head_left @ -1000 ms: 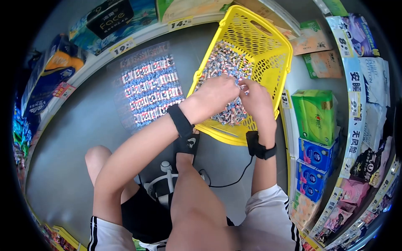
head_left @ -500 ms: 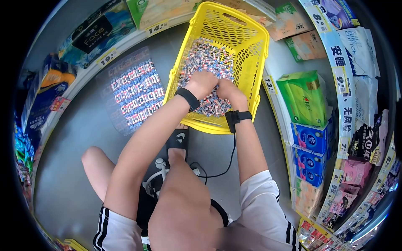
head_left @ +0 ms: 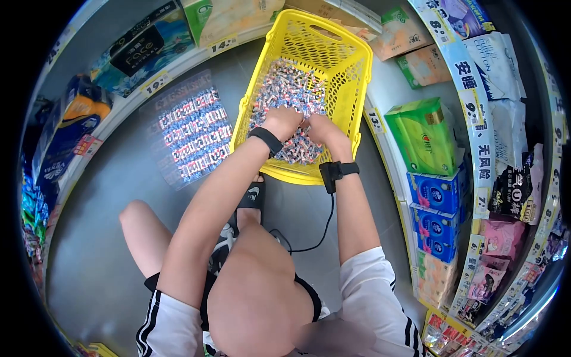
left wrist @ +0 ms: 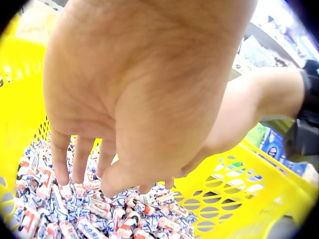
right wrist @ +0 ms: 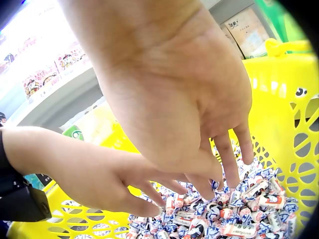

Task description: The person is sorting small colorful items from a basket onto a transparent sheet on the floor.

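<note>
Where wrapped candies [head_left: 288,83] lie heaped in the bottom of a yellow shopping basket [head_left: 297,177], penned in by its walls, I see both of the person's hands reaching down close together, whether touching I cannot tell. The left hand [head_left: 284,122] points its fingers downward, loose and parted; the right hand [head_left: 323,128] hangs likewise, palm visible from my right wrist view. I make out no candy held in either, though some fingertips are hidden. I judge the fingers dip this way because the pile sits low, below the rim. Black bands [head_left: 266,141] carry my wrist cameras. Beside the basket, neat candy rows [head_left: 196,134] lie flat on the gray floor [head_left: 95,220], probably put there to be within easy reach. A sandal [head_left: 253,195] is planted just short of the basket, and shelves of green tissue packs [head_left: 419,137] and blue packs [head_left: 437,193] curve around, perhaps why everything is gathered so tightly.
</note>
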`<state>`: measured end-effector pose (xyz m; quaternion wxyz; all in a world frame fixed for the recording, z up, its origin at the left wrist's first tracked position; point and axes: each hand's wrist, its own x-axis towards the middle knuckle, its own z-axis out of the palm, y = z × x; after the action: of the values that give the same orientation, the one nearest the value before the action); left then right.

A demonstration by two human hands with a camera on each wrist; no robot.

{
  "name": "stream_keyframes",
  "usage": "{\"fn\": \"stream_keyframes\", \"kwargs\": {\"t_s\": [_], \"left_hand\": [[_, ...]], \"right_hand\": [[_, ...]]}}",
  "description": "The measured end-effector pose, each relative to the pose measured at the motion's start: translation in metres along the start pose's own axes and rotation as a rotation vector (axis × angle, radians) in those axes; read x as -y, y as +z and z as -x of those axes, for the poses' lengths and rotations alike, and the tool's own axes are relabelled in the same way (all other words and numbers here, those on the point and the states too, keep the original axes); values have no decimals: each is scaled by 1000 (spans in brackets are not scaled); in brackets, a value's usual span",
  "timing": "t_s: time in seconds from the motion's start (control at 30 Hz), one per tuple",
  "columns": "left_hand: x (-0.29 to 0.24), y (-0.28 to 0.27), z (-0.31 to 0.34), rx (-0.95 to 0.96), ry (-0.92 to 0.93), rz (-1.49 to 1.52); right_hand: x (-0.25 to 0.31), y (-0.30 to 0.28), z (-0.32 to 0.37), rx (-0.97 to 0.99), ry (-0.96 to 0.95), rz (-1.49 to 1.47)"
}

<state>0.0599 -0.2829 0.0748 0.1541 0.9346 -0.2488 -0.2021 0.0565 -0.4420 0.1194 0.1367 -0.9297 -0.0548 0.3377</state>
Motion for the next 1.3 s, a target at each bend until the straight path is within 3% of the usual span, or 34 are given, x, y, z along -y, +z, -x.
{"fn": "stream_keyframes", "kwargs": {"t_s": [0.1,0.17,0.27,0.37,0.43,0.47,0.6,0.8,0.97,1.3], "left_hand": [[-2,-11,14,-39,56,-1],[-7,-22,29,-103,50,-18],[2,-30,45,-213,69,-56],[16,-39,68,-554,190,-164],[27,-67,91,-497,146,-91],[32,-76,103,-431,113,-11],[57,-74,135,-766,179,-52],[81,-76,185,-807,91,53],[109,-67,210,-807,15,235],[171,-33,217,-833,5,524]], "right_hand": [[-3,-4,12,-92,-77,19],[-6,-4,15,-204,-256,-13],[32,-28,43,-138,-248,-63],[58,-33,58,-216,-396,-42],[71,-30,59,-319,-595,12],[76,-27,58,-312,-606,21],[126,-32,71,-353,-678,26],[174,-27,66,-417,-790,144],[216,-11,53,-427,-717,205],[263,28,3,-411,-774,307]]}}
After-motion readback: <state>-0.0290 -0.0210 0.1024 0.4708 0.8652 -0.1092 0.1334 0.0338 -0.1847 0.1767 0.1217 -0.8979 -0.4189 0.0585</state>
